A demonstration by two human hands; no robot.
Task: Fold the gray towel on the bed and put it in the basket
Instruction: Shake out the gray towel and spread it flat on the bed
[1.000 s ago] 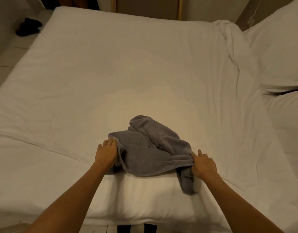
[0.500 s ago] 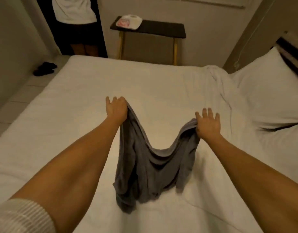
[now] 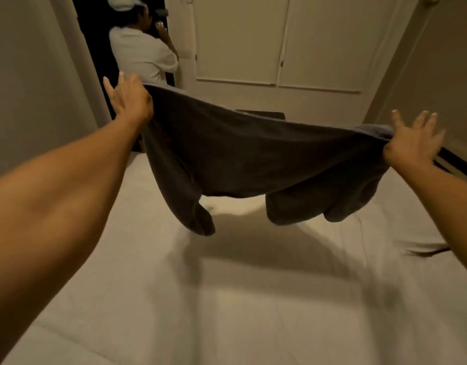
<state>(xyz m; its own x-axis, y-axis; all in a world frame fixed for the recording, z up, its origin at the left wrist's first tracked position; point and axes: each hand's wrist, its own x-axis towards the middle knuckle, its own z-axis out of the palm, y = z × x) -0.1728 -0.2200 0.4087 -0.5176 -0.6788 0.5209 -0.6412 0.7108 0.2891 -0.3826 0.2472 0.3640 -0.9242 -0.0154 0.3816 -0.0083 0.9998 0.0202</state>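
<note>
**towelnoob:** So where are you at with it right now?

**foldguy:** You've got the gray towel up in the air over the white bed, stretched between both hands. Your left hand pinches the far-left top corner between thumb and palm, the other fingers fanned straight out. Your right hand does the same at the right corner: thumb clamped on the edge, fingers splayed. The top edge sags a bit in the middle, and the two bottom corners hang loose and curled just above the sheet.

**towelnoob:** How's it going to behave?

**foldguy:** Looks like soft, floppy terry, light enough for a thumb pinch, zero stiffness. It'll drape wherever gravity takes it, and I'd guess those curled lower corners land bunched unless you lay it down flat and smooth them out. Keep hold right at the top corners; grab further in and the ends will flop over.

**towelnoob:** And the basket?

**foldguy:** Can't see one from here. There's just somebody in a white shirt in the far doorway. No fold made yet, I'd say, you're just spreading it out.
</note>
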